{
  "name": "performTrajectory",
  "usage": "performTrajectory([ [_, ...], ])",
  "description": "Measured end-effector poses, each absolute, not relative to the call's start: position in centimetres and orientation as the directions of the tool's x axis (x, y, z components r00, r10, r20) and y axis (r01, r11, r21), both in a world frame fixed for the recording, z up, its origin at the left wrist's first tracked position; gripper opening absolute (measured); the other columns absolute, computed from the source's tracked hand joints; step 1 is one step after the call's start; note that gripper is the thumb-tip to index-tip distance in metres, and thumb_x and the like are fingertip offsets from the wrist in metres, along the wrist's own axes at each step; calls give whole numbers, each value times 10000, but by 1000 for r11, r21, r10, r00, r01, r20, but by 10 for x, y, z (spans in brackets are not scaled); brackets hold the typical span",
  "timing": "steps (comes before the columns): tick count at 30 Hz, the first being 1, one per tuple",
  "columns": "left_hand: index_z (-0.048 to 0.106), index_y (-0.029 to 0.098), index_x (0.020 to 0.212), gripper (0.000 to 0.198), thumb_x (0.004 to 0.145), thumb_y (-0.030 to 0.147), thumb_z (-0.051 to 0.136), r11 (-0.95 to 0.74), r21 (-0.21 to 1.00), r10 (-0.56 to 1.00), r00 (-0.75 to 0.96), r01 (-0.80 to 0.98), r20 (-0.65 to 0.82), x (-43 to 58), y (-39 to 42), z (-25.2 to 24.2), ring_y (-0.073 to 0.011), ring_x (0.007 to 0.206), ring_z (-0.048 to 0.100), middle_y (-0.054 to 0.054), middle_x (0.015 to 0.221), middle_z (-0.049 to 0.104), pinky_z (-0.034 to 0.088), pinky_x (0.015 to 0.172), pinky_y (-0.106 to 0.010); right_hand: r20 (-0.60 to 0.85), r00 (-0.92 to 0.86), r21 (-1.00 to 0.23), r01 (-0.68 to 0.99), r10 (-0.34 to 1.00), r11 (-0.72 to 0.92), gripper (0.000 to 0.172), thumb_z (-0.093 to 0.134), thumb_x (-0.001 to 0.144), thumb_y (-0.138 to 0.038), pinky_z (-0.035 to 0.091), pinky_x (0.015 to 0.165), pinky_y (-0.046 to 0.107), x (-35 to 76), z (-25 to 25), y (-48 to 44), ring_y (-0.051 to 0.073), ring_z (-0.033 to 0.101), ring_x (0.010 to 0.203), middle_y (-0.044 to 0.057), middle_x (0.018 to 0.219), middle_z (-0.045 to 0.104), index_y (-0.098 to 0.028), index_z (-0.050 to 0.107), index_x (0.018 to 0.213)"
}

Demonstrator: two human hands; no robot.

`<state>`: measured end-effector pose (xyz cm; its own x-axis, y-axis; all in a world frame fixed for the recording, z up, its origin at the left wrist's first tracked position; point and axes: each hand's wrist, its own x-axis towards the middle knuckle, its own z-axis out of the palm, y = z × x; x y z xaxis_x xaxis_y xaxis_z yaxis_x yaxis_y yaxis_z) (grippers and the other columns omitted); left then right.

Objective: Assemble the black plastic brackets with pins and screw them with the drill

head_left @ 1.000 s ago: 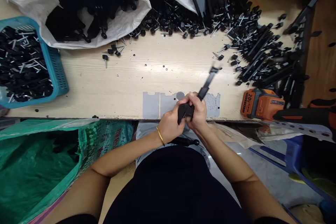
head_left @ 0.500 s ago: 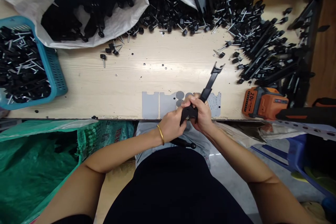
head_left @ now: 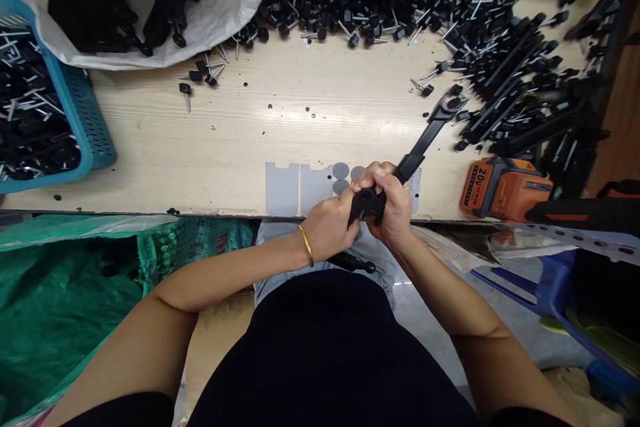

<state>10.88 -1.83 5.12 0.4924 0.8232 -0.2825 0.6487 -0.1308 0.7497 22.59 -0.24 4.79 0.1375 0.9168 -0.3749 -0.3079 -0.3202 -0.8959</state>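
Gripping a long, black, plastic-looking arm [head_left: 427, 140] over the pale wooden tabletop [head_left: 225, 147], the left hand [head_left: 327, 225] wraps its thick end and the right hand [head_left: 395, 205] its shaft, sound holds for a seemingly light, stiff piece.

it was a workshop: black-headed screws [head_left: 371, 32] lay heaped on a wooden bench [head_left: 225, 147] near an orange power tool [head_left: 523, 190].

Left hand [head_left: 327, 230], right hand [head_left: 395, 203] — close together, fingers [head_left: 371, 175] curled, elbows [head_left: 176, 299] bent
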Motion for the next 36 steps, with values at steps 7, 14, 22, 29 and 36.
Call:
performTrajectory([
  [7, 456, 119, 1138, 366, 781, 170, 517, -43, 692, 843, 398, 721, -362, 111, -21, 60, -267, 772, 677, -112, 873, 667, 526, 681, -352, -357, 265, -896, -368, 896, -248, 367, 532, 806, -381, 507, 662, 282, 206, 50, -2, 105, 504, 565, -34, 584, 411, -211, 282, 597],
  [14, 514, 133, 1196, 388, 812, 176, 553, -211, 616, 710, 552, 759, -436, 91, 33, 44, -254, 809, 658, -98, 931, 661, 504, 698, -342, -443, 214, -880, -289, 871, -377, 335, 604, 788, -481, 504, 623, 275, 228, 26, 2, 121, 577, 618, -23, 669, 559, -213, 445, 666],
  [22, 528, 144, 1249, 432, 821, 127, 579, -485, 454, 776, 607, 748, -171, 65, 81, 10, -286, 1108, 523, -133, 1175, 584, 403, 948, -431, -108, -144, -677, 736, 984, 33, 250, 622, 816, -429, 459, 824, 427, 283, 32, 14, 256, 585, 897, 90, 911, 648, -188, 613, 882],
  [29, 566, 138, 1173, 277, 909, 202, 513, -546, 420, 774, 628, 725, -77, 64, 71, -2, -247, 987, 572, -115, 1086, 641, 455, 809, -355, -26, -420, -504, 789, 907, 351, 370, 512, 906, -382, 391, 815, 405, 262, -13, 44, 284, 527, 966, 128, 1040, 617, -162, 527, 1203],
  [36, 570, 135, 1173, 286, 914, 251, 529, -587, 392, 761, 648, 709, -33, 63, 73, -6, -247, 976, 587, -120, 1060, 652, 462, 791, -352, 64, -488, -482, 748, 870, 455, 407, 472, 924, -441, 384, 800, 382, 272, -22, 46, 261, 544, 909, 121, 977, 644, -135, 564, 1176],
])
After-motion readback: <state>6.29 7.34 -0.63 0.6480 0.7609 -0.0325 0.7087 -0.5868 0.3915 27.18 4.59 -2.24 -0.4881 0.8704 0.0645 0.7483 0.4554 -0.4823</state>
